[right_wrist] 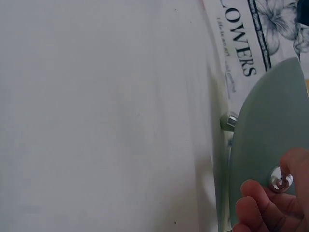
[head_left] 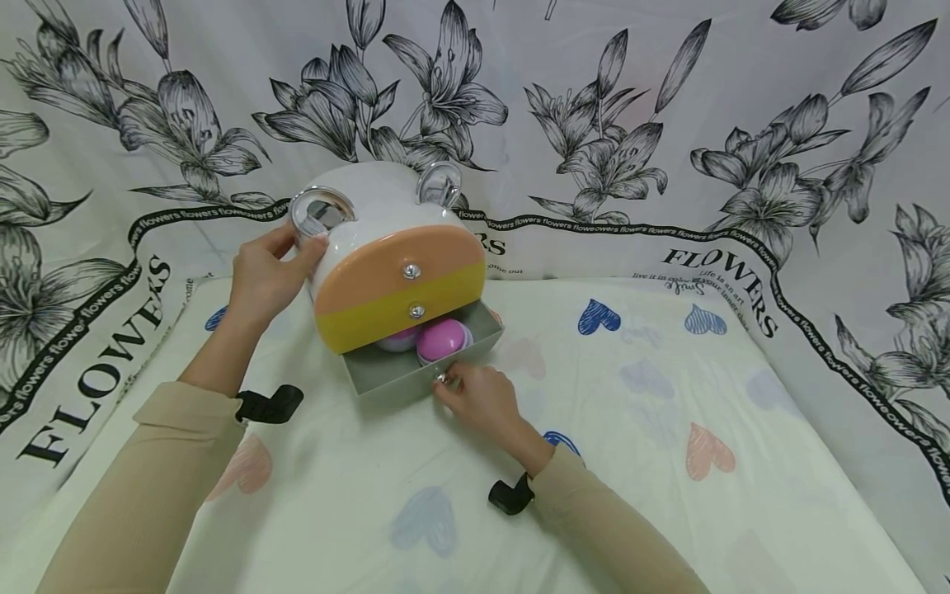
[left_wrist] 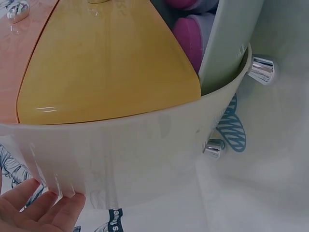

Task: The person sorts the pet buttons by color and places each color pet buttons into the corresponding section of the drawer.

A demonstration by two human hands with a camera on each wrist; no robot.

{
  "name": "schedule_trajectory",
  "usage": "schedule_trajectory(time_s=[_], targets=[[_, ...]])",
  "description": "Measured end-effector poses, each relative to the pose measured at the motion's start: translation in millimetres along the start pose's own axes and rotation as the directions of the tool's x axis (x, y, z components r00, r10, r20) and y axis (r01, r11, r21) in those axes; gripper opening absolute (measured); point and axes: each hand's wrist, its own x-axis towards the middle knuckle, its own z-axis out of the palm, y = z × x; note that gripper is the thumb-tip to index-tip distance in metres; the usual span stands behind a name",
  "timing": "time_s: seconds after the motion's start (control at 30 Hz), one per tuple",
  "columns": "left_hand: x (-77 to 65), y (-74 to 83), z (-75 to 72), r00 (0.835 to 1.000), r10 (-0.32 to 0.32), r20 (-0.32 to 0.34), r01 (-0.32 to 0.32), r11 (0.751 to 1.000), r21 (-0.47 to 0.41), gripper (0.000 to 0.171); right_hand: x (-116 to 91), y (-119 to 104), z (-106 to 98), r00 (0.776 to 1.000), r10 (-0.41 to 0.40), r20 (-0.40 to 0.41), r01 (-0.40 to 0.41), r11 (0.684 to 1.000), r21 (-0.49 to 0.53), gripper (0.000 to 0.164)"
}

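Note:
A white rounded drawer box (head_left: 378, 190) with an orange drawer (head_left: 371, 268) and a yellow drawer (head_left: 371, 318) stands on the bedding. Its bottom grey-green drawer (head_left: 389, 388) is pulled out and tilts with the box. Inside lies a pink-and-lavender round item (head_left: 443, 338), with a second one partly hidden behind. My right hand (head_left: 482, 400) pinches the silver knob (right_wrist: 281, 180) of that drawer. My left hand (head_left: 263, 276) rests against the box's left side, below a round silver ear-like piece (head_left: 322, 212); its fingertips (left_wrist: 70, 208) press on the white wall.
Pale bedding (head_left: 631, 495) with heart prints spreads under the box. Behind it hangs a white cloth (head_left: 564, 181) with black flower drawings and lettering. Short silver feet (left_wrist: 214, 148) stick out under the box. Black straps (head_left: 270, 404) sit at both wrists.

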Motion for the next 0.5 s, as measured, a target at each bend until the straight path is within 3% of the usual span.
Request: schedule_trajectory(time_s=[0.5], targets=[[0.4, 0.3, 0.1, 1.0, -0.011, 0.0, 0.011, 1.0, 0.006, 0.071, 24, -4, 8, 0.999, 0.005, 0.036, -0.004, 1.0, -0.025, 0.022]])
